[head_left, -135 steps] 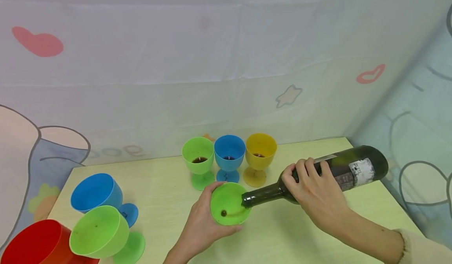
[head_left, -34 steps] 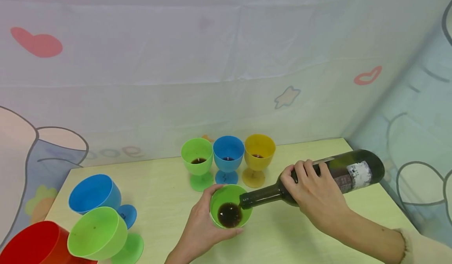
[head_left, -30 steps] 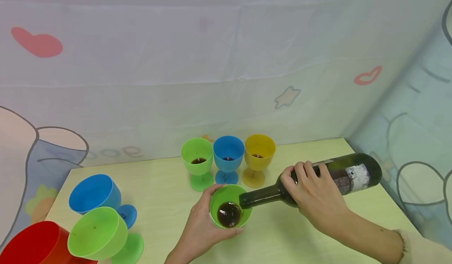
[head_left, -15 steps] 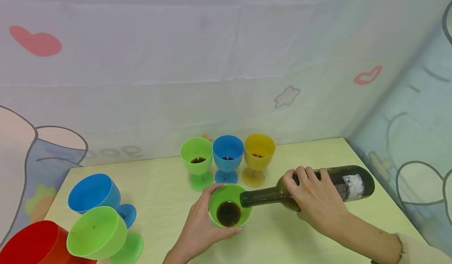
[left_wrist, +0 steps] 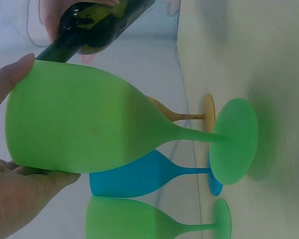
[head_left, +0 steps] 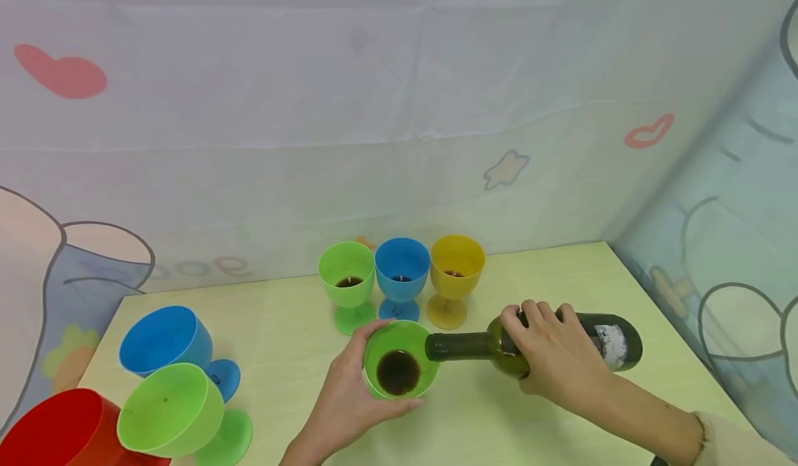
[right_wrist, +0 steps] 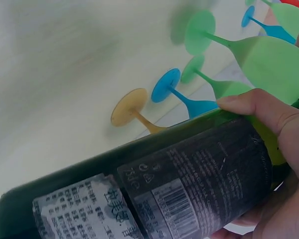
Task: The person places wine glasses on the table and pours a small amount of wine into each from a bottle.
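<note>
My left hand [head_left: 349,390] holds a green plastic goblet [left_wrist: 84,119] by its bowl, thumb and fingers spread around the rim. A pool of dark liquid [head_left: 397,372] lies in it. My right hand [head_left: 557,355] grips a dark green wine bottle [right_wrist: 154,184] around its body, and the bottle lies nearly level. Its mouth is at the goblet's right rim; no stream shows. Just behind stand another green goblet [head_left: 347,265], a blue goblet [head_left: 402,262] and a yellow goblet [head_left: 458,262], each with a little dark liquid. Whether the held goblet's foot touches the table cannot be told.
At the left of the pale table [head_left: 274,355] lie a tipped blue goblet [head_left: 165,341], a tipped green goblet [head_left: 171,410] and a red one [head_left: 62,428], cut off by the frame. A printed cloth [head_left: 399,106] hangs close behind the table.
Dark liquid has gathered in the held goblet since the earliest frame. The bottle's base has come down, bringing it nearly level, and the stream has stopped. The goblet has shifted slightly left.
</note>
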Demonstrator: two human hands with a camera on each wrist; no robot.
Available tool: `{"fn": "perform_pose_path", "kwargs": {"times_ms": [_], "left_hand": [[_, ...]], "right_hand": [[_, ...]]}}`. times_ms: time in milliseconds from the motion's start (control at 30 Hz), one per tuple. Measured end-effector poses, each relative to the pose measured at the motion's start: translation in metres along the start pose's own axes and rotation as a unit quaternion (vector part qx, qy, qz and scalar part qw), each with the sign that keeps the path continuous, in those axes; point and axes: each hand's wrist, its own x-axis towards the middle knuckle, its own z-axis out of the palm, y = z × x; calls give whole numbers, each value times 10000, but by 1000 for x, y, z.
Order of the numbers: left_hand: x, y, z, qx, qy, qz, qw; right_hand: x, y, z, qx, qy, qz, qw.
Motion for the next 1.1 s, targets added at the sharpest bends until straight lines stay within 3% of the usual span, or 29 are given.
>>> {"fn": "perform_pose_path", "kwargs": {"times_ms": [300,700,900,1100], "left_hand": [[0,-1,-2,-126,110,105,9998],[1,-3,-7,-402,325,-24,9987],[-1,-6,-15,-465,568,-201,9971],[-4,-8,-26,-301,688,-435,9962]], "right_hand": [[-1,-1,3,512,-313,176,9980],[-4,7,12,1223,-228,649,9901],[-8,19,14,1951,-137,1195,9734],[-13,33,18,2837,117,1660,9444]]}}
